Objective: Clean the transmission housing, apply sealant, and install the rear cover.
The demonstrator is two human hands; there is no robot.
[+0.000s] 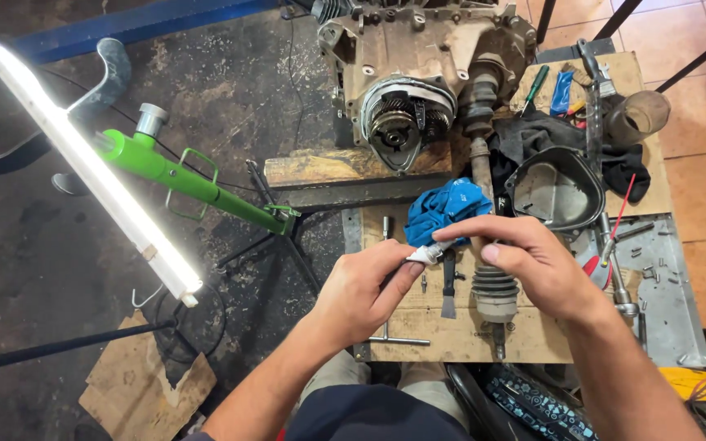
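Observation:
My left hand (361, 290) and my right hand (529, 261) meet over a wooden board (418, 327), both pinching a small crumpled silver tube (428, 253) between their fingertips. Just behind the tube lies a blue rag (443, 208). Under my right hand a drive shaft with a grey rubber boot (496, 294) runs back to a gearbox (418, 73) with an exposed gear. A dark metal cover (553, 192) sits to the right of the shaft.
A lit tube lamp (91, 175) slants across the left, beside a green tool (181, 175). A T-handle wrench (390, 327) lies on the board. Screwdrivers, a black cloth (614, 163), a glass jar (639, 114) and a metal tray (668, 294) crowd the right.

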